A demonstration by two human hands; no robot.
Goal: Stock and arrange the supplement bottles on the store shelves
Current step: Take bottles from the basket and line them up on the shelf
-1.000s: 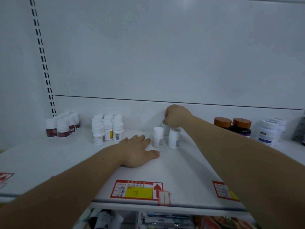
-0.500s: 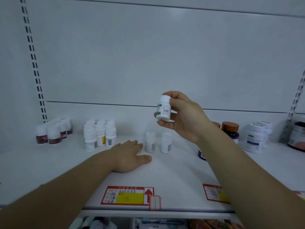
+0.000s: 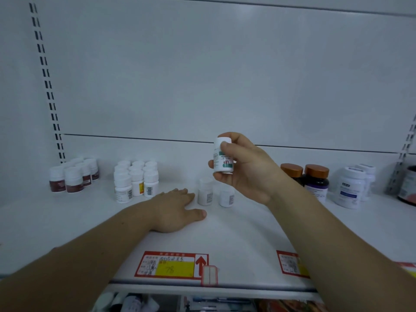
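Observation:
My right hand [image 3: 244, 167] holds a small white bottle with a green-and-red label [image 3: 221, 162] upright above the white shelf [image 3: 247, 233], thumb on its front. Directly below it two white bottles [image 3: 205, 194] [image 3: 227, 197] stand side by side on the shelf. My left hand [image 3: 175, 210] rests flat on the shelf, fingers straight, fingertips close to the left one of those two bottles and holding nothing.
A cluster of white bottles [image 3: 135, 180] stands left of centre, and maroon-labelled bottles [image 3: 73, 176] sit farther left. Two dark bottles with copper caps [image 3: 315, 179] and larger white bottles [image 3: 352, 188] stand on the right. Red price tags [image 3: 173, 264] line the shelf's front edge.
My right hand lifted a white bottle from behind the two standing ones, raised it and turned it so its label faces me. My left hand stayed flat on the shelf.

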